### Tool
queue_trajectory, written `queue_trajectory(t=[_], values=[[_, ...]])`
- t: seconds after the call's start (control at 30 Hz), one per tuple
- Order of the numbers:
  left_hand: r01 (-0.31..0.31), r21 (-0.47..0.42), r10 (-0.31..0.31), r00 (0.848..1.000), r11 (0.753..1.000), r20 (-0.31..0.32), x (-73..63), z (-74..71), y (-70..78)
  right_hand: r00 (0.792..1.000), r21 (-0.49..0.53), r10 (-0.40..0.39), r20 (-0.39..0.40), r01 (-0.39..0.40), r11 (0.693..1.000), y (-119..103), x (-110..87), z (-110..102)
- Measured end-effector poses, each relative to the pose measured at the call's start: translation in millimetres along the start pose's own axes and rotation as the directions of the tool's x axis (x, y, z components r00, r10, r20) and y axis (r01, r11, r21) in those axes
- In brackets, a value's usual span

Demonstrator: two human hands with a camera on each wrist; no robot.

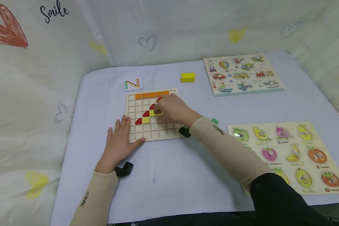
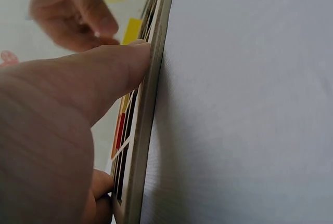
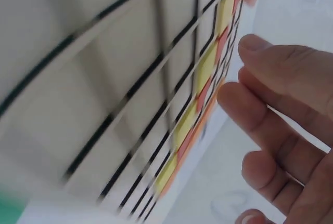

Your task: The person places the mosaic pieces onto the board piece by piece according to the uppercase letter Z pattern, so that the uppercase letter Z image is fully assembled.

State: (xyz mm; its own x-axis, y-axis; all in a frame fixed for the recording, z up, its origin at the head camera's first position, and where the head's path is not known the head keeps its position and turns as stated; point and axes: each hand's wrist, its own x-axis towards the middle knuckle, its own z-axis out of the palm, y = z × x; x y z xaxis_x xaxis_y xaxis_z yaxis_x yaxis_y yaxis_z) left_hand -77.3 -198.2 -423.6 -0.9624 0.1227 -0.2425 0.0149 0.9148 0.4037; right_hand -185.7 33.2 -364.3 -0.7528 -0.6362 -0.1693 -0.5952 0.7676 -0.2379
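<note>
A wooden grid board (image 1: 165,133) lies on the white-covered table. Orange squares (image 1: 152,95) line its top row, and red quarter-round pieces (image 1: 138,121) climb in a diagonal beside yellow squares (image 1: 146,120). My left hand (image 1: 117,146) lies spread at the board's lower left corner, the thumb along its near edge. Over the diagonal hovers my right hand (image 1: 175,110). In the right wrist view the right hand (image 3: 291,115) has thumb and fingers loosely bent and apart, with nothing between them, close to the yellow squares (image 3: 207,63).
A small pattern card (image 1: 133,83) sits behind the board, a yellow block (image 1: 187,77) to its right. A vehicle puzzle (image 1: 245,75) lies at back right, a fruit puzzle (image 1: 288,157) at front right under the right forearm. A green piece (image 1: 215,121) shows beyond the right sleeve.
</note>
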Motion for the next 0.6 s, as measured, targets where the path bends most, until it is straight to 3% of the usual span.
queue_trajectory(t=[0.6], values=[[0.021, -0.008, -0.021, 1.000, 1.000, -0.003, -1.7, -3.7, -8.9, 0.999, 0.031, 0.005, 0.044, -0.006, 0.999, 63, -54.1, 4]])
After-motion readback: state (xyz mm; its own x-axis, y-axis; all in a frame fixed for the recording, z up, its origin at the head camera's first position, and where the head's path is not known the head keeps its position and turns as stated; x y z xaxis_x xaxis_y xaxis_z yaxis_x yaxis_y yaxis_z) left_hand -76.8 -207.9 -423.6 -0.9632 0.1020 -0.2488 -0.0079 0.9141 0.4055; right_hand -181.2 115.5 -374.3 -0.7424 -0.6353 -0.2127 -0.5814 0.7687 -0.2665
